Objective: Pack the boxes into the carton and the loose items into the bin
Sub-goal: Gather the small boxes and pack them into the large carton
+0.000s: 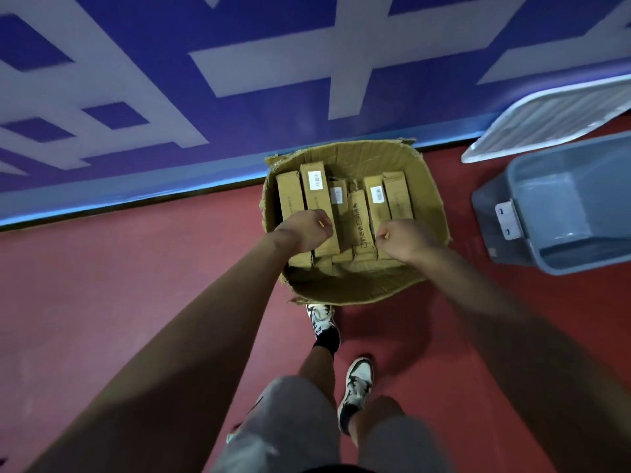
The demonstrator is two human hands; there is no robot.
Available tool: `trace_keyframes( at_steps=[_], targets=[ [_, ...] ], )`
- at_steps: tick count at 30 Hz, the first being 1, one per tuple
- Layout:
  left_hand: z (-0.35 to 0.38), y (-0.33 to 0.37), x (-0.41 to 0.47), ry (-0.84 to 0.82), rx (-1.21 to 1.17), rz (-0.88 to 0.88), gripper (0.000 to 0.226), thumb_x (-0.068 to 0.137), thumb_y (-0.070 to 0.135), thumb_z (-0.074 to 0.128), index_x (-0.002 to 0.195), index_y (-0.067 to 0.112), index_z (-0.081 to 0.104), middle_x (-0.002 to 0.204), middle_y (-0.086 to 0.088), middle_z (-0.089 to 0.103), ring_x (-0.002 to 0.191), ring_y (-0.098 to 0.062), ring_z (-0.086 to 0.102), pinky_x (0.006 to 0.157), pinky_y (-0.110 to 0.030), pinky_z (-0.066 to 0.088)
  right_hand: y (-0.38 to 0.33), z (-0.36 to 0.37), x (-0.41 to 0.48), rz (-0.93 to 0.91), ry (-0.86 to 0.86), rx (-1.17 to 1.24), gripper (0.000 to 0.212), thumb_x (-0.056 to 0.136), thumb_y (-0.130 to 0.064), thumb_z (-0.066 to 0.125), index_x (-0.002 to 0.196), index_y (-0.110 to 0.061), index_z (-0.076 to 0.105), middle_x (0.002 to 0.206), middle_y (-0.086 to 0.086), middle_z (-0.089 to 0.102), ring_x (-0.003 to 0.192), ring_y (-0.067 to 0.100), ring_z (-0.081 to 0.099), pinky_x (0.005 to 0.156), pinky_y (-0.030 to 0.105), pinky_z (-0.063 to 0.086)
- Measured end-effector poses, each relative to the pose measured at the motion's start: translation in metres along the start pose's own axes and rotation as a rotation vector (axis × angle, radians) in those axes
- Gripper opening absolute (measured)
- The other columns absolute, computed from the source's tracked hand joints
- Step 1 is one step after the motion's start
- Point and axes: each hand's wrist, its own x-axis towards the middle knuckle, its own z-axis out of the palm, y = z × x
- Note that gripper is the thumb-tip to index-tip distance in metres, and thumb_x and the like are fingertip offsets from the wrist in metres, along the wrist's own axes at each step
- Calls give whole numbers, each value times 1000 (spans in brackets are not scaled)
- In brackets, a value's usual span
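An open brown carton (426,199) stands on the red floor by the wall. Several long, narrow cardboard boxes (317,196) lie side by side inside it, some with white barcode labels. My left hand (304,230) is curled into a fist over the near ends of the left boxes. My right hand (404,238) is also fisted, over the near ends of the right boxes. Neither hand visibly holds anything. A grey-blue plastic bin (563,213) stands to the right of the carton, and no items show inside it.
A pale ribbed lid (546,117) leans against the blue and white wall behind the bin. My two feet in black and white shoes (355,387) stand just in front of the carton. Red floor stretches to the left.
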Motion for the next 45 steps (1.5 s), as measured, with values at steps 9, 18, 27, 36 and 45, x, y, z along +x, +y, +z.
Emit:
trace_keyframes(
  at_steps=[9,18,27,36,45],
  targets=[
    [47,9,-98,21,187,89,27,93,26,48,116,17,60,125,-8,58,114,-25,53,94,-31,44,17,34,-116,7,61,130,24,93,-26,51,106,-15,67,115,6,65,104,25,58,91,32,48],
    [101,44,-194,-91,502,281,25,91,25,48,112,20,60,116,-5,59,106,-24,56,89,-34,48,52,78,-256,101,145,280,20,88,-21,56,94,-10,71,99,12,70,98,28,64,84,27,46],
    [140,76,-233,-297,729,561,20,92,19,43,98,20,62,96,1,56,90,-18,53,71,-24,40,57,155,-351,424,248,577,29,94,-19,50,111,-1,64,117,20,63,111,33,59,86,29,45],
    [192,75,-268,-577,739,765,15,91,14,53,99,11,65,91,-6,63,72,-16,57,65,-22,46,25,251,-426,757,479,813,29,86,-18,52,106,-5,69,111,18,68,104,32,62,87,34,51],
    [298,79,-351,-836,1052,1033,21,82,22,49,96,13,62,85,-15,56,82,-19,54,73,-26,42,16,347,-543,1110,592,1096,27,86,-21,55,109,-12,68,112,14,68,108,30,61,90,34,49]
  ],
)
